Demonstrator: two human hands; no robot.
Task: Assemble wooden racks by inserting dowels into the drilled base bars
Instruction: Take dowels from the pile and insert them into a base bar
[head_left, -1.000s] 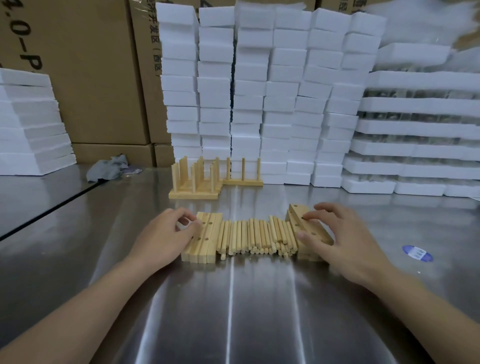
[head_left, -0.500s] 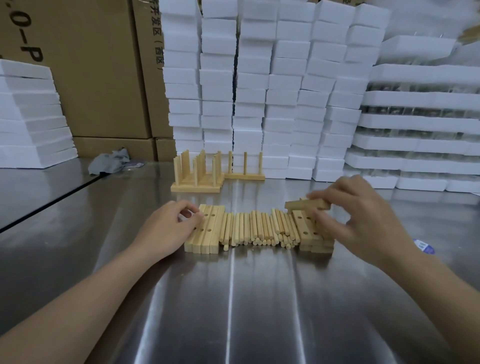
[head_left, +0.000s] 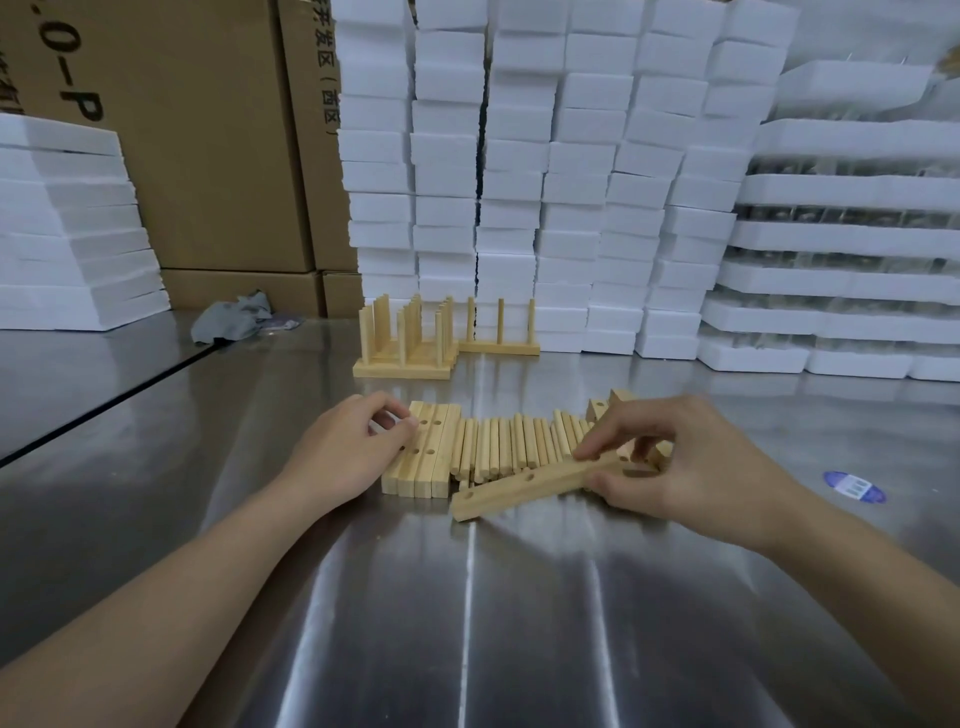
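My right hand (head_left: 680, 467) pinches one end of a drilled wooden base bar (head_left: 519, 488), which lies slanted just in front of a row of loose dowels (head_left: 514, 447). To the left of the dowels, several drilled bars (head_left: 431, 457) lie side by side, and my left hand (head_left: 345, 449) rests against them with curled fingers. A few more bars (head_left: 605, 408) sit behind my right hand, partly hidden. Finished racks (head_left: 410, 343) with upright dowels stand farther back.
All of this sits on a steel table (head_left: 467, 623). Stacked white foam blocks (head_left: 545, 182) wall the back, foam trays (head_left: 852, 249) the right, more foam (head_left: 72, 228) the left. Cardboard boxes (head_left: 208, 130) stand behind. A grey rag (head_left: 228, 322) and a blue sticker (head_left: 854, 486) lie on the table.
My right hand lifted one bar off the right-hand pile and brought it down in front of the dowels, toward me. My left hand stayed at the left bars.
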